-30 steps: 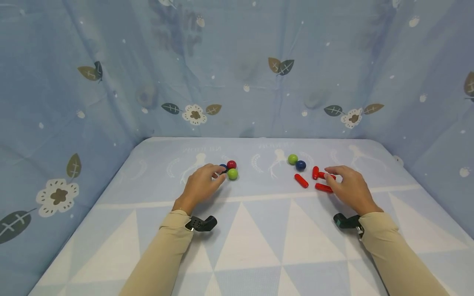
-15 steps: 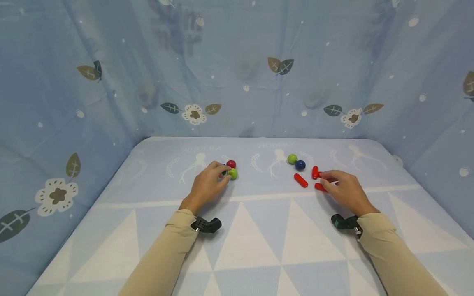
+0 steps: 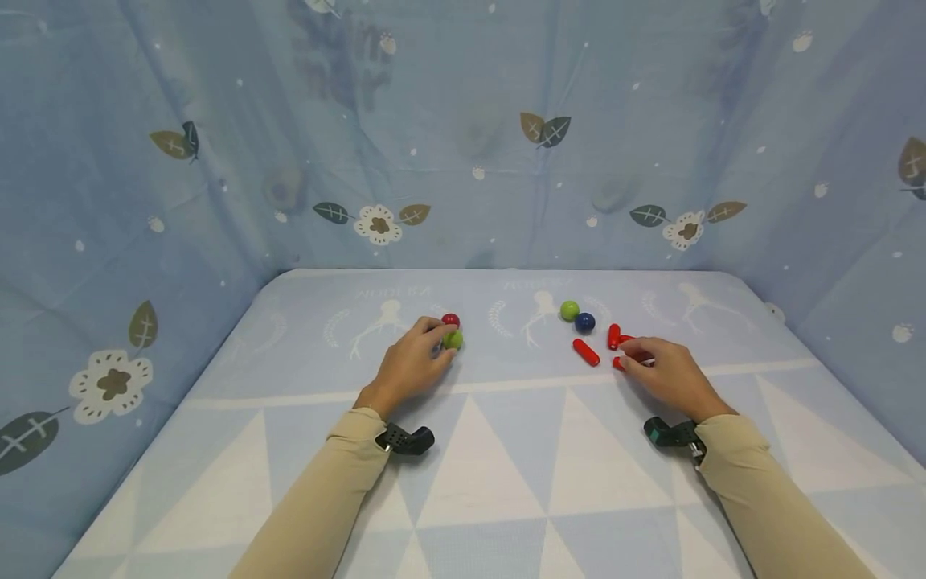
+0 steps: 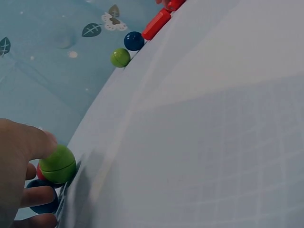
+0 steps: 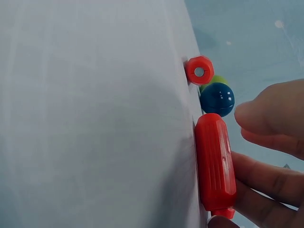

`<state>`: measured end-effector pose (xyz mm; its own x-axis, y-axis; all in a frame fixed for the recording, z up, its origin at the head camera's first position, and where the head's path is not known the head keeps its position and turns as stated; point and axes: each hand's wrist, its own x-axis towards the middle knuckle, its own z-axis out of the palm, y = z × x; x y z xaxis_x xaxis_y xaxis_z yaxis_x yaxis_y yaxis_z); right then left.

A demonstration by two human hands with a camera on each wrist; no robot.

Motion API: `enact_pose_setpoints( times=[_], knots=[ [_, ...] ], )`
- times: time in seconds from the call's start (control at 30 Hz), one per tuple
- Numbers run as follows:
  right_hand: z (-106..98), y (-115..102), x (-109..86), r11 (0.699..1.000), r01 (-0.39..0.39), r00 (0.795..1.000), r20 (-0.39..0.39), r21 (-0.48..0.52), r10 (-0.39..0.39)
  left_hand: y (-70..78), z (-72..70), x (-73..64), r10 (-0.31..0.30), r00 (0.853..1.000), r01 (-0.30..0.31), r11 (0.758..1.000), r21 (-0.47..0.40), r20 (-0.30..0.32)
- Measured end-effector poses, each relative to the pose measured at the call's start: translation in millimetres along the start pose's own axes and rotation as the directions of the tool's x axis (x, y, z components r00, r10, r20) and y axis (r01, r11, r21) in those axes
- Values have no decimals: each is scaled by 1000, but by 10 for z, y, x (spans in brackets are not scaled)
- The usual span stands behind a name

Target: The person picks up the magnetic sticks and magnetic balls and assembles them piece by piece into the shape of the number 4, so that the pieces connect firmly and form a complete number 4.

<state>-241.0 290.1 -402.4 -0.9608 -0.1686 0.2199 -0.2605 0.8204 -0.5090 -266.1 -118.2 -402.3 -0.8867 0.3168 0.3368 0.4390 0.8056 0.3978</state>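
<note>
My left hand point(image 3: 408, 366) is at a cluster of small balls, its thumb and index finger spread around a green ball point(image 3: 452, 339). A red ball point(image 3: 451, 320) lies just behind it. The left wrist view shows a dark blue ball point(image 4: 45, 207) beside the other fingers; whether the thumb presses the green ball is unclear. Over several red ridged plastic cylinders hovers my right hand point(image 3: 669, 374), thumb and fingers apart. Nearest to it is one red cylinder point(image 5: 216, 161), with fingers behind it and the thumb clear of it. In the head view this hand partly hides the cylinders.
Another green ball point(image 3: 570, 310) and a dark blue ball point(image 3: 584, 323) sit together right of centre. One red cylinder point(image 3: 586, 352) lies apart in front of them. A blue patterned curtain point(image 3: 477, 145) stands behind the table point(image 3: 492, 466) and along its sides.
My left hand has moved right, bringing its fingertips over the green ball and covering the blue one. My right hand has shifted left and slightly nearer, hiding more of the red cylinders.
</note>
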Motion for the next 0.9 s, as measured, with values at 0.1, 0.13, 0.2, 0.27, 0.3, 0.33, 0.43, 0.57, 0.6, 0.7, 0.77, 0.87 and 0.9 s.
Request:
enact_pose_setpoints(
  times=[0.1, 0.13, 0.2, 0.27, 0.3, 0.33, 0.43, 0.57, 0.6, 0.7, 0.77, 0.87, 0.9],
  knots=[
    [5, 2, 3, 1000, -10, 1000, 18, -3, 10, 2, 7, -9, 9, 1000, -9, 1000, 8, 3],
    [6, 1, 4, 1000, -13, 1000, 22, -4, 13, -1, 13, -10, 12, 1000, -12, 1000, 11, 4],
    [4, -4, 6, 1000, -22, 999, 31, -8, 22, -8, 28, -7, 21, 1000, -21, 1000, 17, 5],
    [-3, -13, 8, 999, -32, 999, 40, -11, 32, -15, 40, -4, 30, 1000, -30, 999, 27, 7],
    [-7, -16, 8, 999, -38, 998, 45, -12, 38, -19, 47, -1, 30, 1000, -30, 999, 30, 9],
    [-11, -21, 8, 999, -42, 998, 51, -13, 43, -20, 52, -1, 30, 1000, -30, 999, 34, 11],
    [-17, -32, 1, 998, -63, 995, 76, -21, 64, -13, 56, -16, 25, 1000, -25, 999, 39, 14],
    [-28, -25, -17, 997, -68, 992, 104, -36, 71, -8, 61, -40, 32, 999, -33, 999, 41, 18],
    [-33, -23, -20, 997, -66, 992, 104, -37, 70, -7, 64, -40, 38, 999, -39, 998, 41, 14],
    [-47, -10, -18, 997, -63, 993, 93, -41, 66, -5, 65, -33, 60, 998, -60, 997, 40, 2],
    [-52, -6, -10, 997, -65, 993, 92, -44, 69, -2, 63, -26, 62, 998, -62, 997, 44, 1],
    [-53, -3, -1, 996, -70, 992, 105, -51, 75, 1, 54, -24, 49, 999, -50, 997, 56, 15],
    [-52, -9, 1, 996, -71, 991, 108, -54, 77, 4, 50, -22, 47, 999, -48, 997, 59, 17]
  ],
)
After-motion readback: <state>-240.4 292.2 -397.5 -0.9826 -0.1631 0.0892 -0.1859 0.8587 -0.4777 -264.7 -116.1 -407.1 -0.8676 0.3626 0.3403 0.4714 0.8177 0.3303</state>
